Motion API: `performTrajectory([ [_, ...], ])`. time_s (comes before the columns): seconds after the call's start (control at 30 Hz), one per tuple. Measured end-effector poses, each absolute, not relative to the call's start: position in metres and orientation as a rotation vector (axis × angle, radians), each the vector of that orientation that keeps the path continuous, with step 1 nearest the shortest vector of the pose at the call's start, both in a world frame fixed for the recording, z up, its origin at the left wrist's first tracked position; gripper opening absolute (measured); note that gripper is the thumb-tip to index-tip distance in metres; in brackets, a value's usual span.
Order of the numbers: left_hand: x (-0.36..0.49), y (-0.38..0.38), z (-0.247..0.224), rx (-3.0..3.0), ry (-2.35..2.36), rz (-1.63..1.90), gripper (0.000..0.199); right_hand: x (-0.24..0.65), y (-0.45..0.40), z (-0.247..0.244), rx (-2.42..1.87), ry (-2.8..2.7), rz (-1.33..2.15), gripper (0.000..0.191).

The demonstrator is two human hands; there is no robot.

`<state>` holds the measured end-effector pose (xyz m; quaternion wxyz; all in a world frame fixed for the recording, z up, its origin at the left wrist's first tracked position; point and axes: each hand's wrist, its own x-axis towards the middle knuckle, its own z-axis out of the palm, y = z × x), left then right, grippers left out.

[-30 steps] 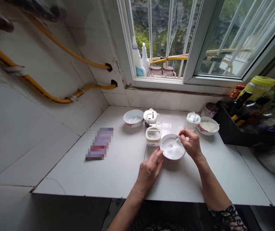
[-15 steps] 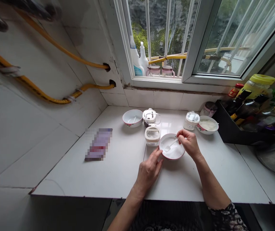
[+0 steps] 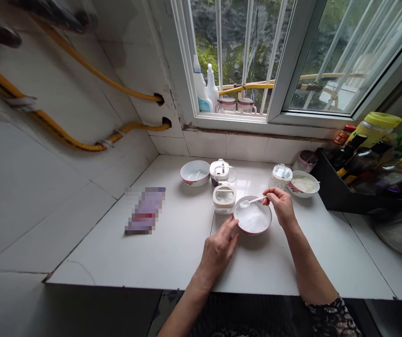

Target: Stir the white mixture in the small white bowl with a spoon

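In front of me stands a white bowl [image 3: 259, 232] with a red rim, holding white granular powder [image 3: 253, 218]. My left hand [image 3: 218, 248] steadies its left side, fingertips at the rim and thumb lower on the wall. My right hand [image 3: 281, 206] pinches the handle of a small white spoon [image 3: 253, 201]. The spoon is above the powder near the bowl's far rim, with white powder in its scoop. Touching or very near the bowl's left is a clear jar with a cream-rimmed lid [image 3: 224, 200]. Behind it is another jar [image 3: 219, 169] with its clear lid raised.
An empty-looking floral bowl [image 3: 194, 180] with a spoon stands at back left. Right of my hand are a lidded jar [image 3: 281, 175] and a bowl of whitish contents [image 3: 303, 193]. A black bin of bottles [image 3: 345, 199] borders the right. A blurred purple packet [image 3: 148, 210] lies left.
My right hand has lifted the spoon out of the powder, up and slightly right, and the handle is more level. My left hand keeps its place on the bowl.
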<state>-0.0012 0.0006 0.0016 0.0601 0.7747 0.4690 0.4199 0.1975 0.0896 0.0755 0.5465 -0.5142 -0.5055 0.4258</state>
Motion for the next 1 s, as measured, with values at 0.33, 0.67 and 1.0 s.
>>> performTrajectory([
  [0.33,-0.002,0.001,-0.001,2.358,1.441,1.252,0.044,0.165,0.079,0.069,-1.045,-1.457,0.699,0.013],
  [0.67,-0.002,0.001,0.0,2.345,1.425,1.263,0.042,0.167,0.073,0.077,-0.965,-1.795,0.195,0.015],
  [1.0,-0.003,0.0,0.001,2.34,1.443,1.235,0.042,0.196,0.076,0.078,-1.222,-1.77,0.207,0.014],
])
